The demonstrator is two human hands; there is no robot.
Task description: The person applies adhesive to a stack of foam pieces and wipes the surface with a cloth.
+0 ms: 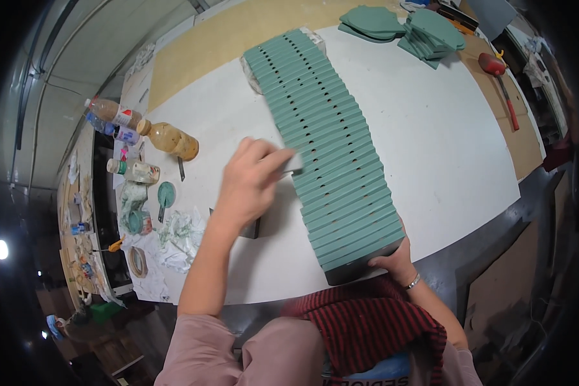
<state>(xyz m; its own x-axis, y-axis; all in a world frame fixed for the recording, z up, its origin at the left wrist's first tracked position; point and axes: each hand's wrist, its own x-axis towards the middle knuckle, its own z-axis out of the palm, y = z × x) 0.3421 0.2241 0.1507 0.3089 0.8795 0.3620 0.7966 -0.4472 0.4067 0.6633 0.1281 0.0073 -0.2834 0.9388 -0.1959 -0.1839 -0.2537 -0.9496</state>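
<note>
A long row of green boards (333, 138), set face to face with two lines of dark holes along their top edges, runs across the white table. Its near end rests against a black block (350, 269). My left hand (249, 180), slightly blurred, pinches a small grey block (293, 163) at the row's left side; whether the block touches the boards I cannot tell. My right hand (395, 262) grips the near right corner, thumb on the black block, its other fingers hidden behind the corner.
Flat green boards (373, 24) lie in piles at the far right, near a red-handled tool (500, 80). Left of my arm stand bottles (174, 140), a green-stained spatula (165, 195), a jar (137, 222) and crumpled paper (181, 238). A dark object (251, 228) sits beneath my left wrist.
</note>
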